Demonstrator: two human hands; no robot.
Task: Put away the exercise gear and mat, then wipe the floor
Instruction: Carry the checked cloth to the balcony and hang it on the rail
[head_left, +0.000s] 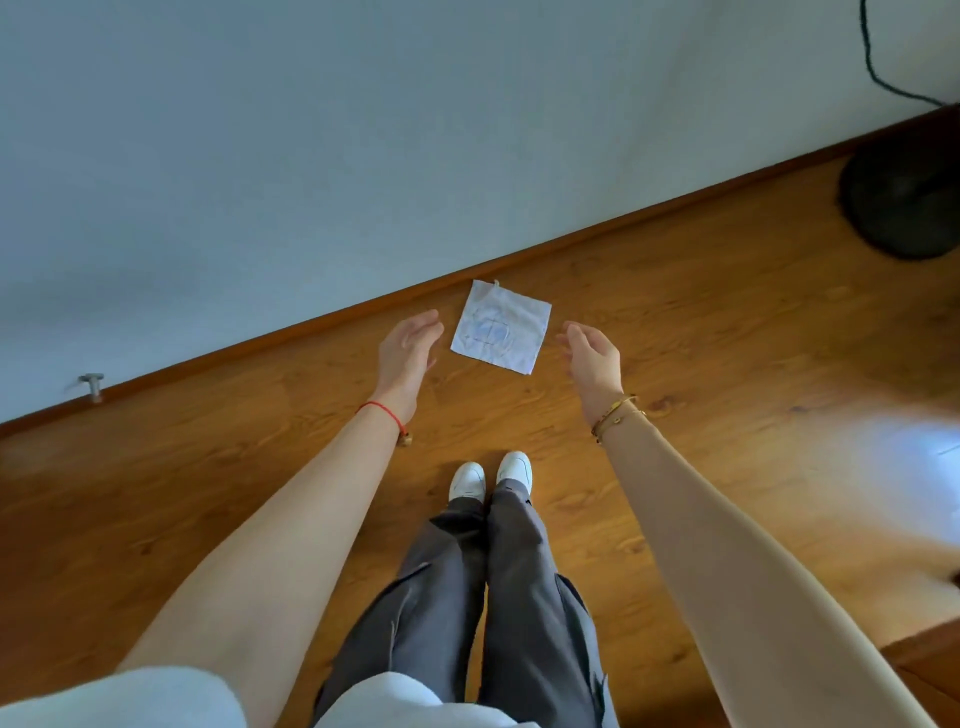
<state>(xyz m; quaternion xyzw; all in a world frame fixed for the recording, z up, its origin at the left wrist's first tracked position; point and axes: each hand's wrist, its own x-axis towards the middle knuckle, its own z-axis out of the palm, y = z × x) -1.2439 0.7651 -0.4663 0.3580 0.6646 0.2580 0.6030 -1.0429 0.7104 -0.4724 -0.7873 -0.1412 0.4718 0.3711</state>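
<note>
A square white cloth (501, 326) with a faint bluish print lies flat on the wooden floor (701, 332), close to the baseboard. My left hand (408, 343) hovers just left of the cloth, fingers apart, palm turned inward, holding nothing. My right hand (589, 351) hovers just right of it, also open with nothing in it. Both arms are stretched forward and down. A red string bracelet is on my left wrist and gold bangles are on my right. No mat or exercise gear is in view.
A pale wall (363, 156) with a brown baseboard (260, 345) runs diagonally behind the cloth. A dark round fan base (904, 208) with a cable stands at the far right. A metal door stop (93, 387) sits at the left. My feet in white shoes (491, 475) stand below the cloth.
</note>
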